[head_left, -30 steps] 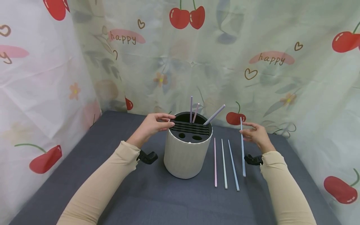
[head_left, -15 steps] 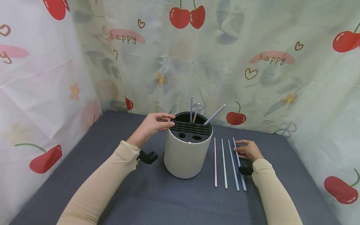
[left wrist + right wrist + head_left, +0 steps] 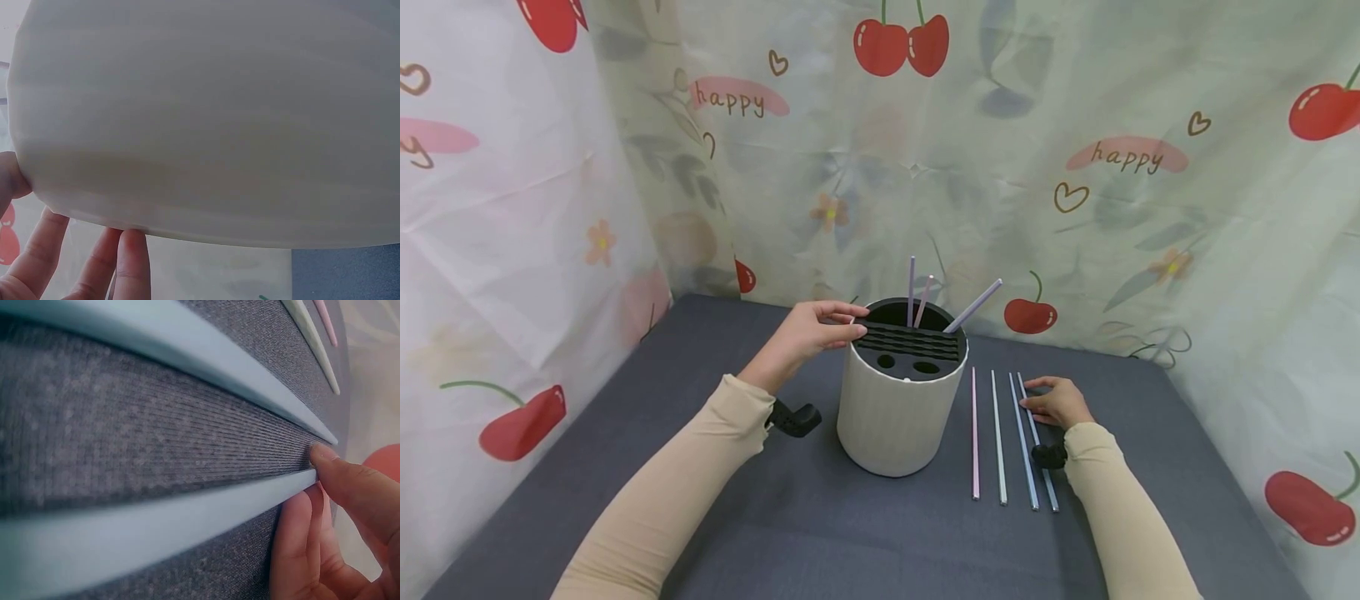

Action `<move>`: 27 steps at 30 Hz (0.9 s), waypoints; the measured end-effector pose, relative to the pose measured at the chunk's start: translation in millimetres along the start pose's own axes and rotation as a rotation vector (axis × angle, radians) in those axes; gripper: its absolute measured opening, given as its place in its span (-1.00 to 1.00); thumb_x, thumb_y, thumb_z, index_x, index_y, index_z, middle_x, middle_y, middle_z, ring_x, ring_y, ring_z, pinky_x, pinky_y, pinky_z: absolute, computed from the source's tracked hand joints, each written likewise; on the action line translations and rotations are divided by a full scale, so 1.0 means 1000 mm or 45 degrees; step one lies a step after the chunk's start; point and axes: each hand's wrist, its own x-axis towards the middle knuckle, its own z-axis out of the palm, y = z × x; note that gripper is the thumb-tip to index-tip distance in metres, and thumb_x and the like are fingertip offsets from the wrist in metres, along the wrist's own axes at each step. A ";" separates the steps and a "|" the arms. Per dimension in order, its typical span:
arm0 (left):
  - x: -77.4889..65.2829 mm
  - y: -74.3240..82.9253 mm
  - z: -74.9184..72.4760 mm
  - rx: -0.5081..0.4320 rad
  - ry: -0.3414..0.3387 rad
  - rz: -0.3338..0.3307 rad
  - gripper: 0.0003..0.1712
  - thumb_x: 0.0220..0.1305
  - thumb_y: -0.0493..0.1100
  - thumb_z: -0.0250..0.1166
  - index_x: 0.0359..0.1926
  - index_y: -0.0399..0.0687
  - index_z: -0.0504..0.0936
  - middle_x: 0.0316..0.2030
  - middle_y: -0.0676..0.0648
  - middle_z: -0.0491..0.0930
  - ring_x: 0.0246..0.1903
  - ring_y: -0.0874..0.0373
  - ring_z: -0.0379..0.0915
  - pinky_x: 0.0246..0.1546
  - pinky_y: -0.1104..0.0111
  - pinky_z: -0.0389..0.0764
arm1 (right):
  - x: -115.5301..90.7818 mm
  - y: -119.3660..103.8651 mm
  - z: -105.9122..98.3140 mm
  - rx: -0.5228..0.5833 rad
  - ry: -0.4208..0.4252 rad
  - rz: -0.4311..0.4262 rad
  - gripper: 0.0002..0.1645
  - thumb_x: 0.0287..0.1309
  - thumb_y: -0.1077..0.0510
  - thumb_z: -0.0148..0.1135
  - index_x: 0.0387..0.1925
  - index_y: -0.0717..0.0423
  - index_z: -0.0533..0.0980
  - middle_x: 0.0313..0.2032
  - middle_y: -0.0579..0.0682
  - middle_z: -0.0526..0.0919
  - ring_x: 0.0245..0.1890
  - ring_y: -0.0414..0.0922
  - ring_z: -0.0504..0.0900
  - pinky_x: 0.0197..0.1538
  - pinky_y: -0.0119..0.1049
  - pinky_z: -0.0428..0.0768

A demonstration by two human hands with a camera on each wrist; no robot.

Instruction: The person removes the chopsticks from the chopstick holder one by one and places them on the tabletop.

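Several pastel chopsticks lie side by side on the dark tabletop: a pink one (image 3: 975, 433), a pale green one (image 3: 998, 437) and a blue one (image 3: 1024, 442). My right hand (image 3: 1054, 402) pinches the far end of a second blue chopstick (image 3: 156, 534) between thumb and fingers, close beside the first. On the left, my left hand (image 3: 808, 337) holds the rim of a round cream knife block (image 3: 895, 425), its fingertips (image 3: 132, 250) against the outer wall. A purple chopstick (image 3: 912, 292), a pink one (image 3: 923, 302) and a lilac one (image 3: 973, 306) stand in the block's rear compartment.
The block's black top (image 3: 906, 342) has slots across the middle and two holes in front. Behind and at both sides hangs a cherry-print curtain (image 3: 880, 167), meeting the far edge of the dark table (image 3: 820, 533).
My right hand has moved left and down, lowering the second blue chopstick from a raised tilt to lie alongside the others. The left hand and the block stay in place.
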 end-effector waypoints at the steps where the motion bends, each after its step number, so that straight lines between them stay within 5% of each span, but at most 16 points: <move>1: 0.000 0.000 0.000 0.000 0.002 -0.003 -0.55 0.21 -0.12 0.39 0.15 0.02 0.62 0.18 -0.16 0.43 0.21 -0.02 0.36 0.13 0.13 0.57 | 0.000 0.000 0.000 -0.001 0.000 0.002 -0.43 0.09 0.35 0.36 0.17 0.33 0.46 -0.24 0.16 0.52 -0.52 -0.23 0.56 -0.41 -0.37 0.70; 19: 0.000 0.000 -0.001 -0.017 -0.011 -0.002 -0.54 0.20 -0.12 0.40 0.14 0.00 0.63 0.18 -0.15 0.43 0.19 -0.02 0.38 0.19 0.05 0.51 | -0.001 -0.004 0.001 0.011 -0.019 0.043 -0.43 0.09 0.37 0.35 0.17 0.32 0.46 -0.03 0.30 0.44 -0.55 -0.27 0.57 -0.40 -0.38 0.69; 27: 0.001 -0.001 -0.001 -0.005 -0.013 0.003 -0.55 0.19 -0.10 0.40 0.13 0.02 0.64 0.17 -0.14 0.43 0.20 -0.01 0.37 0.17 0.08 0.53 | -0.003 -0.003 0.000 0.027 -0.034 0.035 -0.42 0.08 0.38 0.36 0.17 0.36 0.45 -0.22 0.18 0.50 -0.55 -0.27 0.56 -0.43 -0.37 0.68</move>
